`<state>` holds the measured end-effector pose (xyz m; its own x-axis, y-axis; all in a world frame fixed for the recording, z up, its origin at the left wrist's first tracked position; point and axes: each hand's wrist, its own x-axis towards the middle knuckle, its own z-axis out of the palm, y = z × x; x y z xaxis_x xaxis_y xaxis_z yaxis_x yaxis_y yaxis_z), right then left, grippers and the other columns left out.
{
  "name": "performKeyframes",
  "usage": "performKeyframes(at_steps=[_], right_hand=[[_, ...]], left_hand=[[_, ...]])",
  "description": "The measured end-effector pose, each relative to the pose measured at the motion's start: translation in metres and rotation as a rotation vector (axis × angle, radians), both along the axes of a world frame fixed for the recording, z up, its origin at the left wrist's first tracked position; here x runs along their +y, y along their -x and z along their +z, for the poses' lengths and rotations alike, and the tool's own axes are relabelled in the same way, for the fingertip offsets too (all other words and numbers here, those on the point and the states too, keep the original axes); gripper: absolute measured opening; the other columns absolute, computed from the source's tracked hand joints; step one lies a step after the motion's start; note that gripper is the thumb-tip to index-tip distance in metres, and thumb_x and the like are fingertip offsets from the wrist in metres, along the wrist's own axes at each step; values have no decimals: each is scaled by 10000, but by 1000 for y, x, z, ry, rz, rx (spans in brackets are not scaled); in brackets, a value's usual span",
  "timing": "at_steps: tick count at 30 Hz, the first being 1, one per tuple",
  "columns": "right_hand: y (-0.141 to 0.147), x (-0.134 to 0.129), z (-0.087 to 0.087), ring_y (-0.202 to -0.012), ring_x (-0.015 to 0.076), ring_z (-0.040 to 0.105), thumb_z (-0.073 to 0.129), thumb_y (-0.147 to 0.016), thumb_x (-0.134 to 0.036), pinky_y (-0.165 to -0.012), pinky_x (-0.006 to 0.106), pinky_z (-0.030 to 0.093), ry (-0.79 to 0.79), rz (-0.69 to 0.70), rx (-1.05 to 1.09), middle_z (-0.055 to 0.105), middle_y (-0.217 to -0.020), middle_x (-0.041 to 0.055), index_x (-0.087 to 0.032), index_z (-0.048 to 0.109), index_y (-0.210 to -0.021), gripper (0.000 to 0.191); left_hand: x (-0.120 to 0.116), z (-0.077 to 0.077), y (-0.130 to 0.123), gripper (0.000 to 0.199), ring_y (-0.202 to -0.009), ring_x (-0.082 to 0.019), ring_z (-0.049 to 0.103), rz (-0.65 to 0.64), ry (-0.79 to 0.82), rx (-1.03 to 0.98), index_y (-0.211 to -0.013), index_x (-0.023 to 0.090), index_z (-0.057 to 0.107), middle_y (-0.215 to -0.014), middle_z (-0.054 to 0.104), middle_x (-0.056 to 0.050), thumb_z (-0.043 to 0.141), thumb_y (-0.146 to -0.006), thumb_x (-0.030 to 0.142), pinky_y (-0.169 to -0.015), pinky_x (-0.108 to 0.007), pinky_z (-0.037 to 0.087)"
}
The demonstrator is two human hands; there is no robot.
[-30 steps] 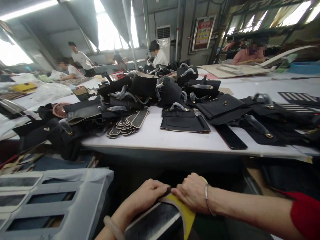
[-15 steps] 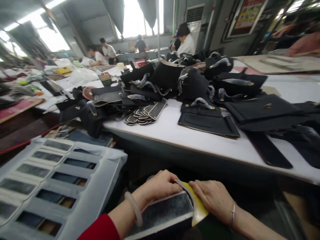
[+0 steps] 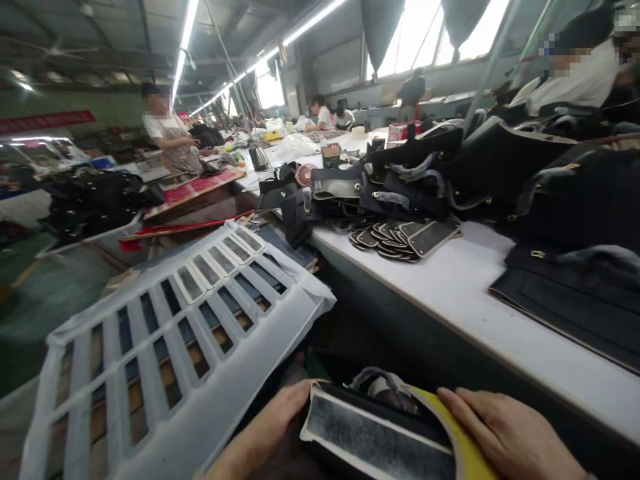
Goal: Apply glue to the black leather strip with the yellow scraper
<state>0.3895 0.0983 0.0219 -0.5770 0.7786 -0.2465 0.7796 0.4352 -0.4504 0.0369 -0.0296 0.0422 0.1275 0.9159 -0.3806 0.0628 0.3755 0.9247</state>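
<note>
Any lettering on the red banner [image 3: 47, 122] is too blurred to read

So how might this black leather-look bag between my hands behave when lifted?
The black leather-look bag will probably feel stiff at its straight, pale-edged panel. The yellow end piece likely flexes, given its curve. The dark shiny looped handle might slip.

The bag [image 3: 380, 432] is black, the curved piece [image 3: 474, 457] yellow.

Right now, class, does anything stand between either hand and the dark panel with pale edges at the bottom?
Nothing visible stands between the left hand and the dark panel; that hand is at its left end. Between the right hand and the panel lies a yellow piece.
</note>
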Motion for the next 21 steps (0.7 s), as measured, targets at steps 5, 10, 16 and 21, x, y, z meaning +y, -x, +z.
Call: performKeyframes(at_steps=[5, 10, 16, 21], right_hand=[[61, 3, 17, -703, 273, 654, 149, -1023, -503, -672, 419, 433, -200, 204, -151, 682, -731, 47, -277, 619, -732, 597], [119, 6, 23, -709, 267, 676, 296, -1061, -392, -666, 388, 386, -332, 341, -204, 700, -728, 16, -257, 648, -744, 493], [183, 13, 30, -705, 243, 657, 391, -1057, -352, -668, 373, 307, -389, 481, -173, 694, -722, 32, -225, 660, -738, 435], [208, 21, 27, -705, 199, 620, 406, -1049, -391, -685, 369, 258, -383, 618, -144, 674, -720, 9, -230, 637, -737, 421]], left_hand=[[-16, -9, -19, 541, -1137, -272, 574, 185, -4, -105, -1110, 148, 702, -1180, 689, -72, 435, -948, 589, -1090, -384, 364], [-14, -1, -15, 504, -1179, -282, 557, 186, 39, -236, -1106, 145, 710, -1156, 700, -72, 416, -975, 533, -1114, -386, 332], [-19, -46, -16, 504, -1244, -275, 524, 292, -81, -383, -1310, 207, 529, -1309, 607, -90, 513, -934, 542, -1079, -401, 365], [-25, -67, -25, 740, -1013, -195, 626, 544, -113, -458, -1428, 247, 297, -1274, 594, -100, 660, -850, 532, -954, -330, 434]])
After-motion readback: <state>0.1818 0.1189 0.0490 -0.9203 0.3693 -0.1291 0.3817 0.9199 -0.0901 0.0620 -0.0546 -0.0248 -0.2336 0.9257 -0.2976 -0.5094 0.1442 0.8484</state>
